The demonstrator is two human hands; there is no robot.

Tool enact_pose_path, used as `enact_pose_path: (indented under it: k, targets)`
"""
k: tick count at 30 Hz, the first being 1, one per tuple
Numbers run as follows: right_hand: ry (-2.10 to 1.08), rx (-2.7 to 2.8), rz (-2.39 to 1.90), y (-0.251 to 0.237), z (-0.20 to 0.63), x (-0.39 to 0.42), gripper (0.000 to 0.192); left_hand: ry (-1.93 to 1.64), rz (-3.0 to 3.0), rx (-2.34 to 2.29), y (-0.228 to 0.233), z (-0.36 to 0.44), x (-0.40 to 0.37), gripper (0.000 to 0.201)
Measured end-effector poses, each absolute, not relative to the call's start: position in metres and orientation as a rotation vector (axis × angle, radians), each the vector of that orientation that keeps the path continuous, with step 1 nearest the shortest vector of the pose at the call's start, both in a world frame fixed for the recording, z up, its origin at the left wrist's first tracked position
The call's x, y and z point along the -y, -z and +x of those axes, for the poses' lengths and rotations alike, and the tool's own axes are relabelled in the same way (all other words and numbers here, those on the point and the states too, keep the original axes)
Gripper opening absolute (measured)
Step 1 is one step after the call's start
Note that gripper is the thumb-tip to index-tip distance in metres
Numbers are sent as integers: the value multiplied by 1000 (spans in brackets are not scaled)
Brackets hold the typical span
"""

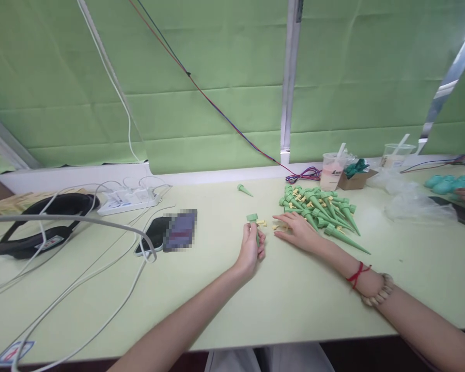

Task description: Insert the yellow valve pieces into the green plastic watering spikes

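**Spike in hand at mid-frame**

We found the left hand [251, 247] closed around a green spike [253, 223] at frame centre. The right hand [296, 231] lay flat, fingers spread, touching small yellow pieces [276, 226] beside the spike pile [321, 211] to its right.

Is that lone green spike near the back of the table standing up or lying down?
Lying down: the lone green spike rests on its side on the table, its tip pointing right.

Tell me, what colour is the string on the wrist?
Red string, seen in the head view, beside a bead bracelet.
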State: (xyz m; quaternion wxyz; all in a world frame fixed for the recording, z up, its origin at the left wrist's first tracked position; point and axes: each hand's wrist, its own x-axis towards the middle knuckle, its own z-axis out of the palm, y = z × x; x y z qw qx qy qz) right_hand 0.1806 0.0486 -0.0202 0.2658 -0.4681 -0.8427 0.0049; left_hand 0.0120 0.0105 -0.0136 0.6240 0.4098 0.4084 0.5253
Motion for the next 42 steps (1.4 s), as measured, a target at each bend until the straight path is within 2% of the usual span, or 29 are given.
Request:
enact_pose_path:
  k: [4, 11, 18, 23, 31, 37, 42]
  targets:
    - [62, 2379, -1133, 21, 177, -49, 24, -1215, 962, -951, 15, 14, -8, 38]
    - [60, 2352, -1092, 20, 175, -43, 17, -1271, 972, -966, 15, 18, -2, 37]
    - [47, 2312, -1015, 24, 170, -39, 30, -1240, 915, -948, 12, 19, 4, 32]
    - [-9, 2149, -1167, 24, 174, -42, 35, -1206, 900, -959, 10, 19, 2, 31]
    - [-337, 1907, -1186, 14, 171, -36, 22, -1203, 962, -954, 14, 19, 1, 31]
    - [-771, 1544, -1183, 6, 161, -26, 33, -1282, 986, -956, 12, 18, 2, 32]
    - [-883, 1389, -988, 6, 157, -26, 35, -1318, 1037, -957, 11, 19, 3, 27]
